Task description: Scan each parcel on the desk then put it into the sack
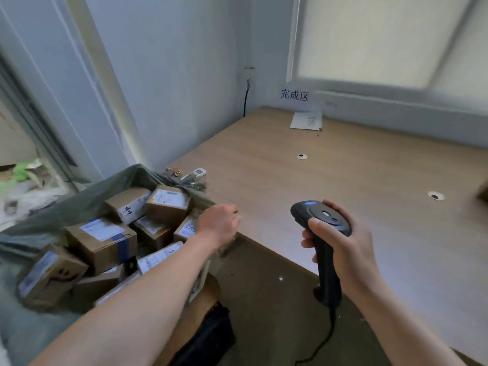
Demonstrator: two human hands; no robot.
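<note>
At the corner of the desk (343, 180), boxed parcels (101, 241) fill the green sack (66, 207), just left of the left hand (219, 223); its downturned fingers hide any grip. The right hand (351, 244) clasps a black scanner (320, 217).

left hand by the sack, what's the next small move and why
Probably swing the left hand out across the desk toward the brown thing cut off at the right edge, perhaps a parcel. The hand seems to hold nothing, the sack already holds parcels, and the right hand grips the scanner ready.
</note>
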